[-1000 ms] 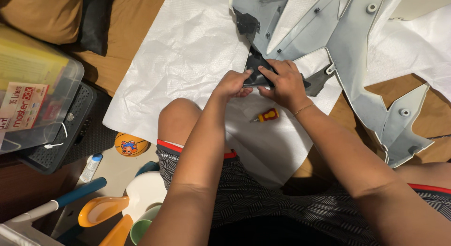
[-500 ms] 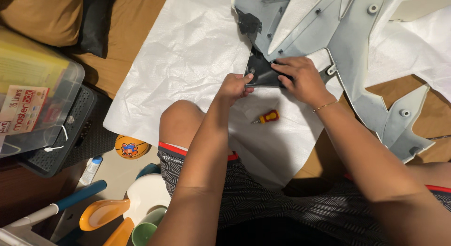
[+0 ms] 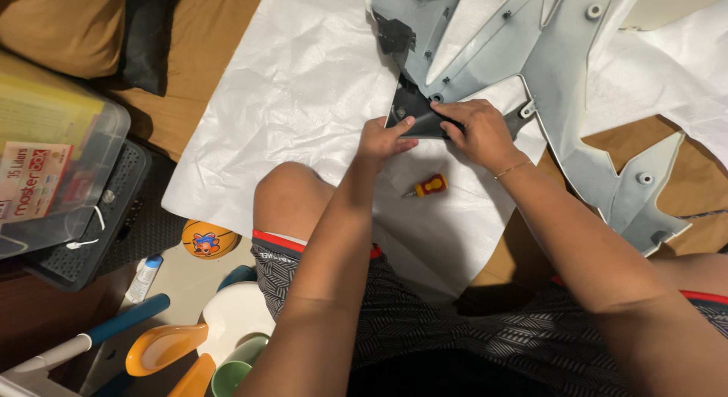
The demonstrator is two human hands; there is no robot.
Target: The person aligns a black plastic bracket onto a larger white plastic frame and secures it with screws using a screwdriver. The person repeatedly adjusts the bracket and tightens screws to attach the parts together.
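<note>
Both hands have shifted slightly up and left since the earlier frame, and the right hand (image 3: pixel 476 131) now lies flatter over the dark triangular plastic piece (image 3: pixel 413 112) than a second ago. Head view: the left hand (image 3: pixel 383 138) pinches the lower left corner of that piece, thumb on top, apparently to steady it; the right hand's grip presses and clasps its right end, seemingly holding it against the grey-white plastic fairing panel (image 3: pixel 546 71) it adjoins. The dark piece is matte black, flat and wedge-shaped, with a small round fastener point near its left corner; it lies at the lower edge of the panel on the crumpled white sheet (image 3: pixel 303 86). A small red-and-yellow screwdriver (image 3: pixel 428 187) lies on the sheet just below the hands, untouched. A clear storage box (image 3: pixel 53 154) and an orange toy ball (image 3: pixel 206 238) lie well apart to the left.
</note>
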